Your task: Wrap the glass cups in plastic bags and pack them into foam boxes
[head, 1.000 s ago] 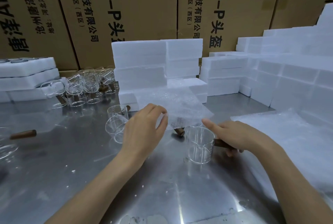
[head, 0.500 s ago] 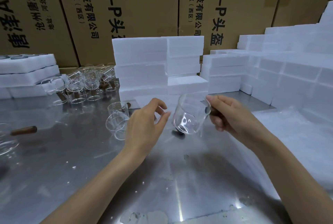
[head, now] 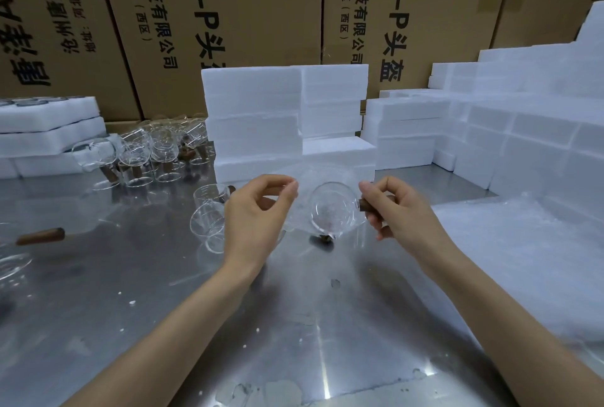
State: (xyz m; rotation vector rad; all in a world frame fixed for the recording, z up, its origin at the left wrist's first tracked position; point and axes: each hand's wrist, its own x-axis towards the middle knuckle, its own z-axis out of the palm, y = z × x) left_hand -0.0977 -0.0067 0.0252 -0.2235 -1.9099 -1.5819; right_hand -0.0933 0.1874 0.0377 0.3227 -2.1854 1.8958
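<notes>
A clear glass cup [head: 331, 208] with a brown wooden handle hangs above the steel table [head: 294, 325], tipped so its round end faces me. My right hand [head: 397, 210] grips the handle. My left hand [head: 258, 213] pinches the edge of a thin clear plastic bag [head: 302, 190] that lies around and behind the cup. Stacks of white foam boxes [head: 284, 118] stand just behind my hands.
Two loose cups [head: 209, 217] sit left of my left hand, and several more [head: 157, 154] stand at the back left. Foam stacks [head: 523, 132] line the right side, with a pile of clear bags [head: 523, 259] in front. Cardboard cartons [head: 261, 14] form the back wall.
My right hand lifted the cup off the table by its handle and tipped it on its side. The bag went from spread flat to lying around the cup.
</notes>
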